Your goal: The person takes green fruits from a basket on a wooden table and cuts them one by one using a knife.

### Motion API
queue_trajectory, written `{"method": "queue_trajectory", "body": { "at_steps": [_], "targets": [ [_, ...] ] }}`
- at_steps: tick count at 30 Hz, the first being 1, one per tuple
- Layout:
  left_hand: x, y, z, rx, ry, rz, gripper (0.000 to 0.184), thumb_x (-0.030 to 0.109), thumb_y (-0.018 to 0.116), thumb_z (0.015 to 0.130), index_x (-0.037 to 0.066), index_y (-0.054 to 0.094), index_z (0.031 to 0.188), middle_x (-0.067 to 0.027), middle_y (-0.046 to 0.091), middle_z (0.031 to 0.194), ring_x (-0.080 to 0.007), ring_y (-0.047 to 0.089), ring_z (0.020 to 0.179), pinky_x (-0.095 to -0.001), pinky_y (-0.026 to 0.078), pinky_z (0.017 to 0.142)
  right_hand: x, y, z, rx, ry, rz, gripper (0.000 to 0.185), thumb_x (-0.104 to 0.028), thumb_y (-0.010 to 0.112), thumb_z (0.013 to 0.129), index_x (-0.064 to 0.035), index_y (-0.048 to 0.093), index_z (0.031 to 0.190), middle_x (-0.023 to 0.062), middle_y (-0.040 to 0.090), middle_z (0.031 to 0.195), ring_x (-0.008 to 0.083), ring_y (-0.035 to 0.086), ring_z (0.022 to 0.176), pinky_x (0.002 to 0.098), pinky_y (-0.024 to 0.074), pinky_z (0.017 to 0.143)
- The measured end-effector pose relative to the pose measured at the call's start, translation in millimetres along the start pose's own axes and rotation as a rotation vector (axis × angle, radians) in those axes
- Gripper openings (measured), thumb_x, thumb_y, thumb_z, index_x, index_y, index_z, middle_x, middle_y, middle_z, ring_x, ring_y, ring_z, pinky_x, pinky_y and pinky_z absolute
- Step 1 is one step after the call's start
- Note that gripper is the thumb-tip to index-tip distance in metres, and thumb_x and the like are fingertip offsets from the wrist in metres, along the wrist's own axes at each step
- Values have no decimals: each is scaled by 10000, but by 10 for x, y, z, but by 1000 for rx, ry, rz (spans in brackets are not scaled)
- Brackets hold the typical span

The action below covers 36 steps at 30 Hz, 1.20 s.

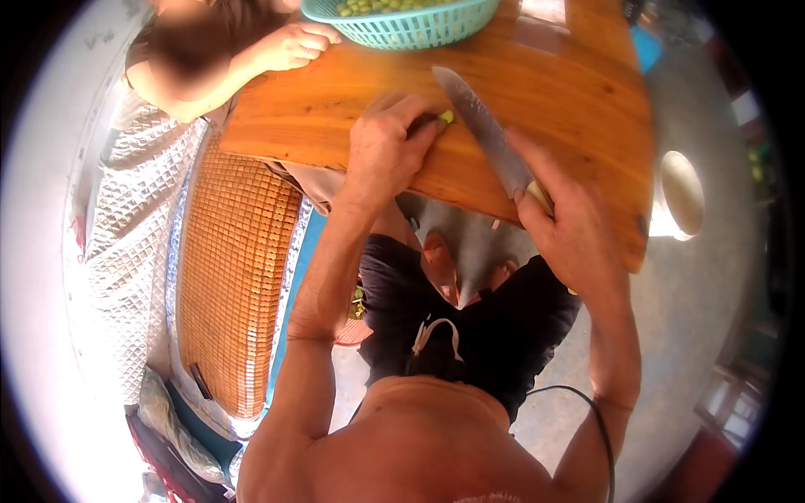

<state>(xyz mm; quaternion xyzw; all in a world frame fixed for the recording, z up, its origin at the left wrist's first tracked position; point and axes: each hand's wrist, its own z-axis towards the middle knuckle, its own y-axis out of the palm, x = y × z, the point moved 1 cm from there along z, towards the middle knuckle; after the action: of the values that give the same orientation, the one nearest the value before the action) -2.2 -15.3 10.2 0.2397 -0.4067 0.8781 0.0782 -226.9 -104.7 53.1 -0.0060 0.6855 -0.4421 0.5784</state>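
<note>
My left hand (387, 142) rests at the wooden table, its thumb and fingers pinching a small green fruit (447, 116); the fruit's exact kind is unclear. In my right hand (566, 214) is a knife (482, 126) with a wide blade and a pale handle, the fingers wrapped round the handle and the index finger laid along the blade. The blade points up and to the left, with its tip just right of the fruit and apart from it. Farther back stands a turquoise plastic basket (402, 32) full of similar green fruits (377, 7).
The wooden table (579, 109) has a curved edge in front of me. Another person's hand (298, 46) lies on it, left of the basket. A bench with a woven beaded mat (231, 277) is on my left. A white bucket (681, 197) stands on the floor to the right.
</note>
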Motion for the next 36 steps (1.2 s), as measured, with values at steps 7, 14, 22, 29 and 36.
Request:
{"method": "queue_trajectory", "body": {
  "at_steps": [7, 14, 22, 29, 36],
  "targets": [
    [18, -15, 8, -14, -42, -30, 170, 92, 767, 844, 66, 712, 1003, -96, 700, 920, -255, 702, 822, -348, 563, 739, -29, 82, 41, 20, -74, -40, 505, -96, 597, 919, -128, 555, 1421, 263, 687, 952, 472, 651, 877, 535, 500, 778],
    [-5, 8, 29, -33, -57, -62, 165, 81, 767, 851, 54, 714, 1005, -97, 692, 903, -237, 702, 793, -331, 561, 711, -102, 91, 21, 45, -98, -162, 514, -60, 594, 909, -127, 566, 1418, 259, 652, 889, 450, 642, 795, 497, 506, 722],
    [3, 6, 64, -63, -54, -105, 150, 55, 770, 839, 44, 721, 980, -93, 689, 895, -224, 689, 763, -319, 550, 693, -86, 198, 55, 143, -189, -293, 557, 16, 605, 873, -128, 585, 1410, 252, 652, 898, 446, 641, 788, 474, 507, 693],
    [15, -5, 68, -55, -49, -94, 142, 52, 762, 836, 52, 722, 973, -96, 685, 884, -233, 682, 781, -331, 541, 701, -109, 241, 115, 143, -202, -357, 568, -1, 613, 874, -149, 582, 1422, 242, 677, 913, 439, 652, 801, 502, 509, 702],
    [23, -7, 73, -51, 5, -78, 135, 54, 755, 829, 52, 720, 959, -101, 690, 890, -263, 679, 799, -350, 540, 711, -156, 219, 158, 95, -146, -330, 552, -14, 606, 877, -149, 587, 1411, 254, 662, 885, 452, 643, 785, 519, 498, 694]
  ]
}}
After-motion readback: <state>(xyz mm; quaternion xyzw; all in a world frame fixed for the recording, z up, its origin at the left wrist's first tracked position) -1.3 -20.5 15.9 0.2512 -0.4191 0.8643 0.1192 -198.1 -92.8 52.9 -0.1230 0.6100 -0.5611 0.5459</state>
